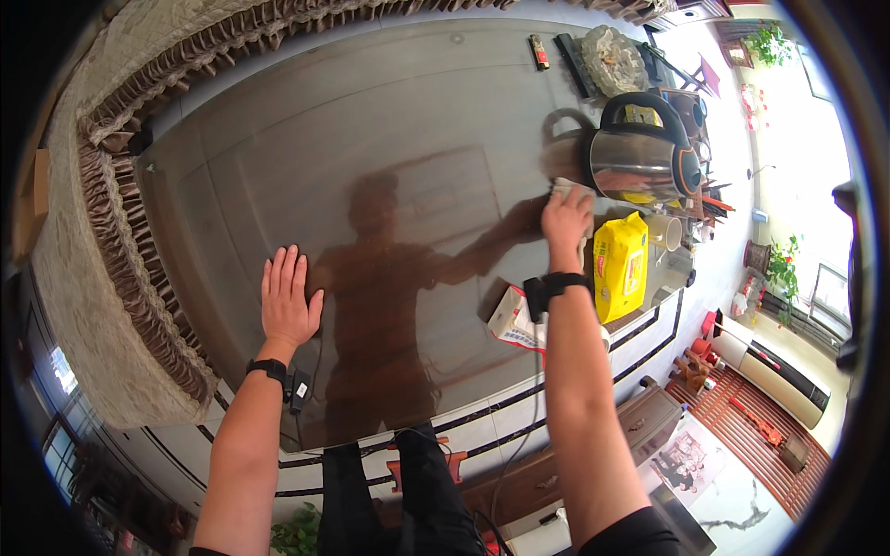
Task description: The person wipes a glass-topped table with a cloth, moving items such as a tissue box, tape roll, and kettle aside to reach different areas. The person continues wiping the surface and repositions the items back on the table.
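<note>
My left hand (pixel 288 297) lies palm down on the glossy dark tabletop (pixel 278 167), fingers together, thumb out to the side, holding nothing. My right hand (pixel 567 219) presses a pale crumpled cloth or wipe (pixel 572 186) onto the table. Just beyond it, a stainless steel electric kettle (pixel 629 163) with a black handle stands close to the fingertips. Right of that hand is a yellow pack of wipes (pixel 621 267). A white and red printed box or packet (pixel 513 316) lies partly hidden behind my right wrist.
A glass ashtray (pixel 613 61), a black bar-shaped object (pixel 576 66) and a small lighter-like item (pixel 539 52) sit at the far right. A white cup (pixel 665 233) stands beyond the yellow pack. A sofa with a ruffled cover (pixel 104 264) borders the table's left and far sides.
</note>
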Tool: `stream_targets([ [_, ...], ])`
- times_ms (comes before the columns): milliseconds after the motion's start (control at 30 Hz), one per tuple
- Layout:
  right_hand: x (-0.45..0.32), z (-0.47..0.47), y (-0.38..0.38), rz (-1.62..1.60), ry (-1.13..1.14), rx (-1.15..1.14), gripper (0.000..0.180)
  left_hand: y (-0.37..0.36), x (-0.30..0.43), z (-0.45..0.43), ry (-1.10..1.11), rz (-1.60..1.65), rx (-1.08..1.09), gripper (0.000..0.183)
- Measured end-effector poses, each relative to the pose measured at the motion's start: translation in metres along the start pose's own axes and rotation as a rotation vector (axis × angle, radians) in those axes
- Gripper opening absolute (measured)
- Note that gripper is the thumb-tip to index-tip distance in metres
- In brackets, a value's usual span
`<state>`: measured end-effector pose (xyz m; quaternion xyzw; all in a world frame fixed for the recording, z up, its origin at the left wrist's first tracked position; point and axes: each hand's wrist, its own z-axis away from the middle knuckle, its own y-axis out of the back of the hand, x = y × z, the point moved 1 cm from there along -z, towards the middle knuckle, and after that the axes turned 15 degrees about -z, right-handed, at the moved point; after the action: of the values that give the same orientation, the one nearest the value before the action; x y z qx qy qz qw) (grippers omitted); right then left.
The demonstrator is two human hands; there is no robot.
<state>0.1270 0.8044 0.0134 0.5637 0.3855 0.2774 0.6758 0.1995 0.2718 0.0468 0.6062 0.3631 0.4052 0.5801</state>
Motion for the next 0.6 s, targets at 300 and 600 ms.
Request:
stream_targets([
  [300, -0.163, 0.241, 0.014, -0.322, 0.422, -0.226, 0.058, 0.002, 0.001, 0.0, 0.006, 0.009, 0.013, 0.072],
  [600, -0.122, 0.265, 0.024, -0.211, 0.346, -0.224, 0.062, 0.005, 0.001, -0.002, 0.017, 0.008, 0.052, 0.068],
])
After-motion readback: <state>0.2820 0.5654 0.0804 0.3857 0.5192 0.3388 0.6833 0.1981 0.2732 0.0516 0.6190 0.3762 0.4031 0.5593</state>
